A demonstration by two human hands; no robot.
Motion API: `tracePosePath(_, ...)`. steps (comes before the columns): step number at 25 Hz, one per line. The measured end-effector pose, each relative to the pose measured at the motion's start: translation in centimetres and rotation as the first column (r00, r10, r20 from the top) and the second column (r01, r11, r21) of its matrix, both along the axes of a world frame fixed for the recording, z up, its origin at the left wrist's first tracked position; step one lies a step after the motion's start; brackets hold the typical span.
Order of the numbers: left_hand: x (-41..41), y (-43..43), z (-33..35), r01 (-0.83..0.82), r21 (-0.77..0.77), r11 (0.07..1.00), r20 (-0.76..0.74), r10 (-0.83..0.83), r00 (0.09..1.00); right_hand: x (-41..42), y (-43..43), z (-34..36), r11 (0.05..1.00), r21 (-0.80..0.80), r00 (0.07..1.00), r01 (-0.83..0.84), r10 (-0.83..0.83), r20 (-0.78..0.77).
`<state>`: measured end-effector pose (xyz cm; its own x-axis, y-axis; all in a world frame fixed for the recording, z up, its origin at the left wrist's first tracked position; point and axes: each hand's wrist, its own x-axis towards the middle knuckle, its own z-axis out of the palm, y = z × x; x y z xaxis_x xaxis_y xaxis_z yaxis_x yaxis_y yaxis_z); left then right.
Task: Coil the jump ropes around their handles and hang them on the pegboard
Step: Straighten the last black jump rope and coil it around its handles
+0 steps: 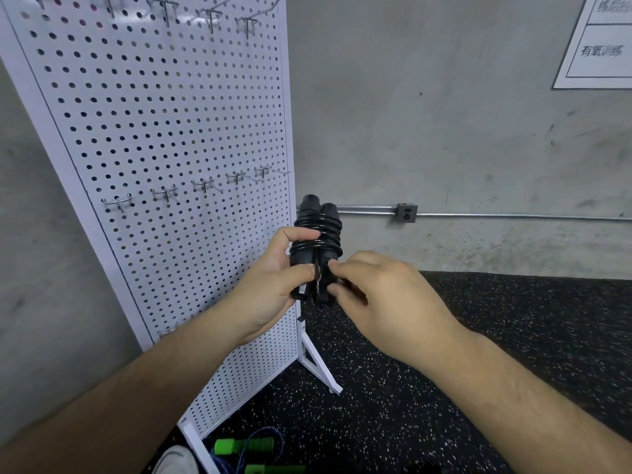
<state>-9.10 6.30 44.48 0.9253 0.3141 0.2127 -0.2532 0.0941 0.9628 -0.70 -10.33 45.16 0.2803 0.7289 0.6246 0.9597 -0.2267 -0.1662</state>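
Both hands meet on the black jump rope (317,234), held in mid-air just right of the pegboard's edge. The left hand (273,292) wraps the paired handles from the 9 o'clock side, thumb across the coils and fingers curled round the lower ends. The right hand (386,302) comes in from 3 o'clock, its fingertips (333,268) pinching what looks like the last loop of cord between the handles, though the exact tuck is hidden behind them.

The bundle's long axis runs near enough 12 to 6 — caps up, cord wound crosswise round the upper half. The coiling looks all but finished; hanging is yet to come.

That move turns on one relation: the pegboard (164,114) stands to the left, and the closest hook (265,171) of its middle row lies at about 11 o'clock from the bundle's top, near but apart. The left hand is the nearer one and already carries the weight, so it is probably the one to lift up and leftward — once the right has fixed the loose end. A slack tail could unwind on the way.

Another rope with green handles (244,446) lies on the floor at 7 o'clock, by the board's foot, uncoiled.
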Motion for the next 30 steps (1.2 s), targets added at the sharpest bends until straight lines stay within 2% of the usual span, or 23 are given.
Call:
tracePosePath(3, -0.1, 0.1, 0.2, 0.005, -0.037, 0.999, 0.034, -0.004, 0.999, -0.1, 0.4, -0.2, 0.998, 0.059, 1.0, -0.011, 0.012, -0.007)
tracePosePath(7, -0.2, 0.4, 0.4, 0.03, -0.021, 0.999, 0.018, -0.03, 0.999, 0.1, 0.9, -0.5, 0.997, 0.052, 0.998, 0.06, -0.059, -0.019)
tracePosePath(11, -0.3, 0.4, 0.2, 0.012, -0.002, 1.0, 0.011, -0.012, 1.0, -0.3, 1.7, -1.0, 0.998, 0.042, 0.994, 0.055, -0.059, 0.094)
tracePosePath(13, -0.5, 0.5, 0.3, 0.018, 0.01, 1.0, 0.003, -0.018, 1.0, -0.5, 2.0, -1.1, 0.998, 0.011, 0.994, 0.067, -0.068, 0.086)
tracePosePath(15, -0.6, 0.5, 0.2, 0.02, 0.035, 0.999, -0.014, -0.019, 1.0, -0.5, 2.1, -1.4, 0.995, 0.045, 0.991, 0.089, -0.093, 0.092)
tracePosePath(18, -0.5, 0.1, 0.0, 0.0, 0.079, 0.997, -0.06, 0.004, 0.998, -0.3, 2.1, -2.0, 0.986, 0.122, 0.992, 0.11, -0.101, -0.076)
tracePosePath(20, -0.5, -0.1, -0.1, -0.02, 0.119, 0.993, -0.078, 0.029, 0.997, -0.3, 2.0, -2.2, 0.985, 0.14, 0.981, 0.104, -0.078, -0.18)
tracePosePath(24, -0.5, -0.1, -0.2, -0.066, 0.153, 0.986, -0.107, 0.083, 0.991, 0.0, 1.7, -2.2, 0.987, 0.157, 0.996, 0.026, -0.013, -0.086)
tracePosePath(30, -0.7, -0.2, -0.1, -0.032, 0.096, 0.995, -0.111, 0.042, 0.993, 0.8, 0.8, -1.7, 0.974, 0.177, 0.975, -0.144, 0.171, -0.145)
